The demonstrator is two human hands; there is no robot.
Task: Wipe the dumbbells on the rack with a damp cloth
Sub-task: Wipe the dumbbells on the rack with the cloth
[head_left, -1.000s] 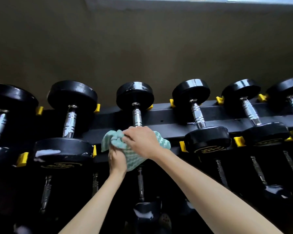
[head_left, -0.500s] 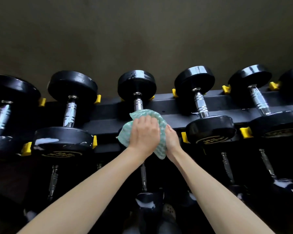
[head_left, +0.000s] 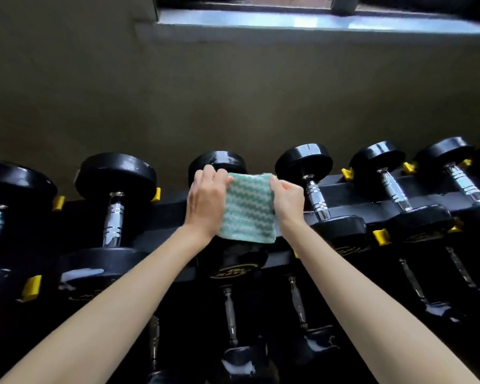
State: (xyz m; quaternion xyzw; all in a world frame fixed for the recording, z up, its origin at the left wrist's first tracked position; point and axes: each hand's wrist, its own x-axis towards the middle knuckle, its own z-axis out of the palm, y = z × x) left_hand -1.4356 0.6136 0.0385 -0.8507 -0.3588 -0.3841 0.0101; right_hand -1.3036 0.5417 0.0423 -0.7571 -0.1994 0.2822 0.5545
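A green and white patterned cloth (head_left: 247,206) is stretched flat between my hands over the handle of the middle dumbbell (head_left: 219,162) on the top row. My left hand (head_left: 205,200) grips the cloth's left edge. My right hand (head_left: 287,200) pinches its right upper corner. The cloth hides the dumbbell's handle; its near head (head_left: 233,261) shows below the cloth. Black dumbbells with chrome handles line the black rack (head_left: 344,189) on both sides, such as one at the left (head_left: 114,217) and one at the right (head_left: 316,200).
A lower row of dumbbells (head_left: 230,314) sits beneath my forearms. Yellow stoppers (head_left: 380,235) mark the rack's saddles. A dark wall (head_left: 233,92) rises behind the rack, with a window sill (head_left: 288,23) at the top.
The cloth was bunched under both hands on the near head; now it is spread flat between them, higher up over the handle. My view has tilted up, showing the window sill.
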